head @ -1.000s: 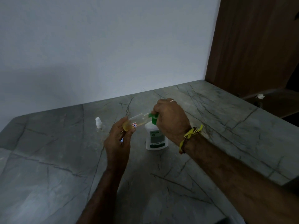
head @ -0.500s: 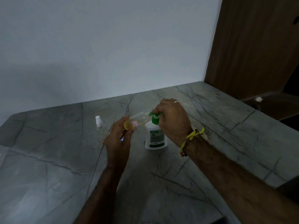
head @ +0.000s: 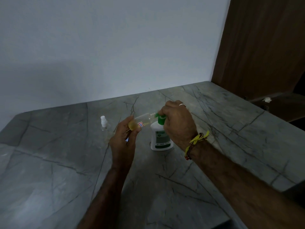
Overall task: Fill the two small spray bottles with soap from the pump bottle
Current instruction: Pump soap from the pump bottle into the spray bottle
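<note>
Farthest left on the grey marble counter (head: 49, 162) stands the second spray bottle (head: 104, 123), clear, white cap on, apart from my hands; I judge it is not yet filled. Next comes my left hand (head: 123, 142), fingers curled round the base of the open spray bottle (head: 142, 120), which I hold tilted, nearly on its side, mouth up against the green nozzle. Yellowish soap has pooled at its low end, near my thumb. The white pump bottle (head: 160, 139) stands on the counter just right of that hand. My right hand (head: 179, 123) sits on top, fingers wrapped over the green pump head (head: 160, 117).

The risk, as I see it: the mouth is narrow, and if it slips off the nozzle as I press, soap would run down the outside onto my fingers and the counter. A hard, off-centre press could also tip the pump bottle.
</note>
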